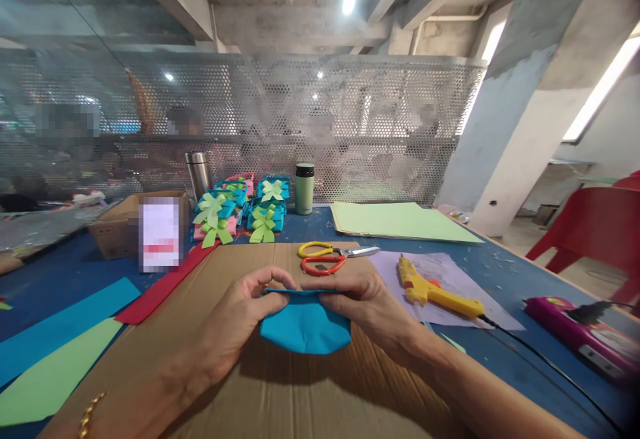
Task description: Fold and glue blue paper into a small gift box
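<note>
A blue piece of folded craft material (306,326), paper or felt, hangs between my hands above a brown cardboard sheet (280,392). My left hand (255,299) pinches its upper left edge between thumb and fingers. Its upper right edge is gripped the same way by my right hand (357,292). The lower part bulges toward me in a rounded, angular shape. Just beyond my hands lie scissors (345,252) with one yellow and one red handle loop. To the right, a yellow glue gun (435,292) rests on a lilac sheet (380,272).
Blue and pink bow-topped items (263,216) stand at the back, by a green cup (304,189) and a steel flask (199,174). Light green sheets (400,219) lie back right. A purple power strip (580,332) with a cord sits right. Blue (75,312) and red strips (167,286) lie left.
</note>
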Available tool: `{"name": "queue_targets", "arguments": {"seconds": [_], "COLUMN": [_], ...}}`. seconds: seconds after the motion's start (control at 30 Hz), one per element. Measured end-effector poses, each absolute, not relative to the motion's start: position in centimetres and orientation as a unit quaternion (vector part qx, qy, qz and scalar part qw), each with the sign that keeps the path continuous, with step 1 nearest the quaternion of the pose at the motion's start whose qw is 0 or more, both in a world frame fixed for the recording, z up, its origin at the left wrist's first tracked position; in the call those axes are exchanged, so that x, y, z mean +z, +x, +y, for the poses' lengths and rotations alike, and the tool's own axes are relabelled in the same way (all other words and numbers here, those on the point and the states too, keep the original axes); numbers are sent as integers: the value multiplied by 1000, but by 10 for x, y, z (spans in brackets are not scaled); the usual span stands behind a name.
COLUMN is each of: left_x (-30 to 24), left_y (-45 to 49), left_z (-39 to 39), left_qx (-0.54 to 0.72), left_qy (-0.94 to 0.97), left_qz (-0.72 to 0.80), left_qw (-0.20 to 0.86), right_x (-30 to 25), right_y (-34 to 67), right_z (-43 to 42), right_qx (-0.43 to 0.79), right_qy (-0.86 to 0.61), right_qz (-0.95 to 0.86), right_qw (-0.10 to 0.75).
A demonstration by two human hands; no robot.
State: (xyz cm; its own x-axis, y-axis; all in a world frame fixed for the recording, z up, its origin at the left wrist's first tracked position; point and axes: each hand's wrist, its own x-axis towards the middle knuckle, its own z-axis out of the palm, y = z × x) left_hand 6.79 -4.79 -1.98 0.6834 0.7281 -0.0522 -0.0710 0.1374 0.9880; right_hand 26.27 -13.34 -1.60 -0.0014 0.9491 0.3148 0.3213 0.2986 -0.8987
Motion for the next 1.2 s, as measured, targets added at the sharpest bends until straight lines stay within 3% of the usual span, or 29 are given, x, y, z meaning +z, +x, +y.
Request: {"name": "queue_targets", "arguments": {"seconds": [0.5, 1.03, 1.2], "left_x": [-19, -23, -25], "left_y": [62, 66, 66], "left_z": [-48, -48, -48], "left_qx": [274, 317, 294], "left_qy": [572, 729, 730], "left_qz": [214, 277, 273], "left_qw": [744, 540, 553], "right_x": [-8, -9, -22], "right_y": [258, 263, 264], "right_z": [-140, -136, -130], "right_qx": [379, 330, 329], "right_qy": [-530, -561, -554], "right_qz": [-579, -641, -640], "right_qw": [490, 408, 418]}}
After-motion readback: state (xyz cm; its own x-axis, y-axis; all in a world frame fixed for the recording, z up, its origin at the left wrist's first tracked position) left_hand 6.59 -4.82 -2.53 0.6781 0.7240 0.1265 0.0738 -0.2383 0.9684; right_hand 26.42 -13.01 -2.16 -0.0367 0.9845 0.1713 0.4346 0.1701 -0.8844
